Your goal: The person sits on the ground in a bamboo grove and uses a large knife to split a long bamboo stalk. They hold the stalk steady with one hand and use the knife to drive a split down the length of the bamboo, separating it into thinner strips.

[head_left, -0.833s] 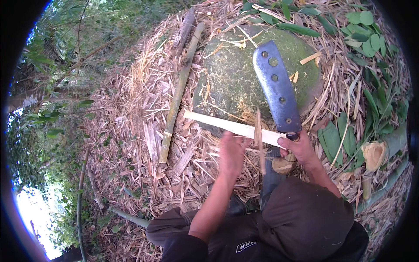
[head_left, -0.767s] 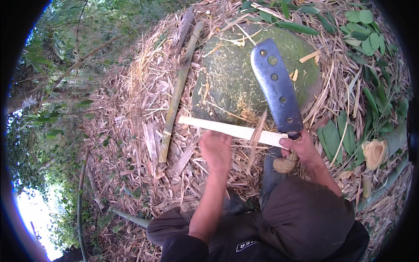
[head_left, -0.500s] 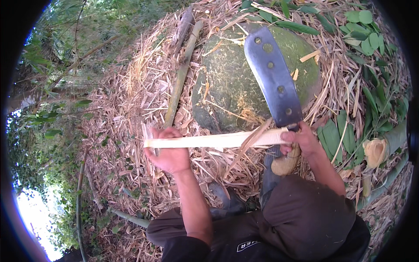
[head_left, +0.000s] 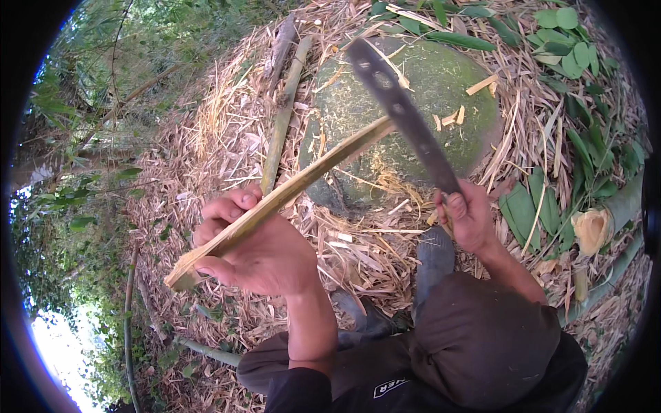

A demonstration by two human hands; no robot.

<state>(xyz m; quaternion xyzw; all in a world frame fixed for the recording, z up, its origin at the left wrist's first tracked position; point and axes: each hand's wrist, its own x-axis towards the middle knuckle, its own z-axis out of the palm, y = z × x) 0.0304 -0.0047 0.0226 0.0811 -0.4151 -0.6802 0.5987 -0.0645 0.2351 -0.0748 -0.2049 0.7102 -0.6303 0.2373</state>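
Observation:
A split bamboo strip [head_left: 306, 180] lies across my left hand [head_left: 268, 258], held between the thumb and curled fingers near its lower left end. From there it slants up to the right. My right hand [head_left: 473, 219] is wrapped round the handle of a broad machete [head_left: 416, 124] with a row of holes in its dark blade. The blade is turned nearly edge-on and points up and left. The strip's far end meets the blade's left side around the middle; whether they touch, I cannot tell. Behind both stands a mossy boulder [head_left: 447, 79] with wood chips on it.
Dry leaves and shavings [head_left: 234, 131] cover the ground. A bamboo pole [head_left: 281, 131] lies left of the boulder. At the right are a cut bamboo end [head_left: 592, 230] and green leaves [head_left: 523, 213]. A dark boot [head_left: 435, 258] stands below the boulder.
The strip has gone from level to slanting, its right end out of my right hand and up by the blade. My left hand has moved nearer. The blade has turned from flat to edge-on.

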